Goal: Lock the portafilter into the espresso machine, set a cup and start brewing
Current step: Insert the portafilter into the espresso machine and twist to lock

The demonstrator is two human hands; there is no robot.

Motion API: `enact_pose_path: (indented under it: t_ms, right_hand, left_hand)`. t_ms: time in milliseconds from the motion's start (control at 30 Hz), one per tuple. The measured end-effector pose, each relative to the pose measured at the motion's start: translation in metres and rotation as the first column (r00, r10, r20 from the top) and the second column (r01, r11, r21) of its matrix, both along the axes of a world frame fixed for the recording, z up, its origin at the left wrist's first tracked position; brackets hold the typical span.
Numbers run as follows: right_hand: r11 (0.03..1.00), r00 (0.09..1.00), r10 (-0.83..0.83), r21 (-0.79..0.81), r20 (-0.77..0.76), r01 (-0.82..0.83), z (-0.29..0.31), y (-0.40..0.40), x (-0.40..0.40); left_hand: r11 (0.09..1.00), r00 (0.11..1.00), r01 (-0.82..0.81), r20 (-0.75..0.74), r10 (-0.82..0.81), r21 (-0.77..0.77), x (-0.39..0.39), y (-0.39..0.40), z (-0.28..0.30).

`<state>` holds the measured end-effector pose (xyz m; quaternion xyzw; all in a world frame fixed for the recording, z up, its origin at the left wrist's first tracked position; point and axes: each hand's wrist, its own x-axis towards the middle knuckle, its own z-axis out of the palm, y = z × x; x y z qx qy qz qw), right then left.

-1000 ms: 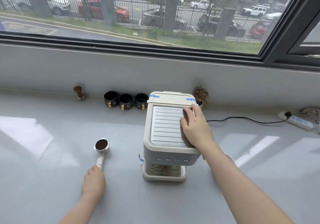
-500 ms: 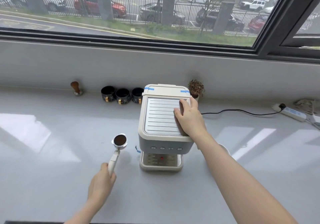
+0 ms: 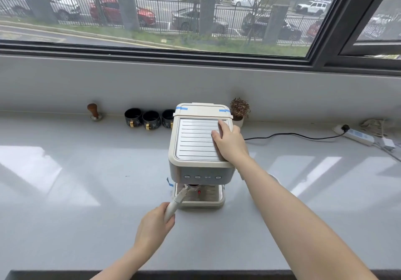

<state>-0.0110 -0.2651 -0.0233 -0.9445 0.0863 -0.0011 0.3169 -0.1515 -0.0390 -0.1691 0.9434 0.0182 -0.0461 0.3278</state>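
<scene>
A cream espresso machine stands mid-counter with a ribbed metal top and a row of buttons on its front. My right hand lies flat on the top's right side, fingers spread. My left hand grips the pale handle of the portafilter. The portafilter's basket end is up under the machine's front, above the drip tray, and mostly hidden. Three black cups with gold handles stand in a row against the wall, left of the machine.
A wooden-handled tamper stands at the back left. A small potted plant is behind the machine's right corner. A black cord runs to a power strip at the far right. The counter's dark front edge is close to me.
My left hand has lifted the portafilter off the counter and carried it right, putting its basket under the machine's front. My right hand has stayed on the machine's top.
</scene>
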Motion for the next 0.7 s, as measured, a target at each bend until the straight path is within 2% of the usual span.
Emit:
enact_pose_path:
  t_ms: [467, 700]
  right_hand:
    - [0.998, 1.0, 0.005, -0.058, 0.018, -0.004, -0.002, 0.001, -0.001]
    - [0.998, 1.0, 0.005, -0.063, 0.027, -0.004, -0.003, 0.002, 0.0]
  left_hand:
    - [0.99, 0.997, -0.066, -0.037, 0.062, -0.128, 0.039, -0.009, 0.018]
    - [0.995, 0.997, -0.049, -0.057, 0.044, -0.089, 0.043, 0.013, 0.02]
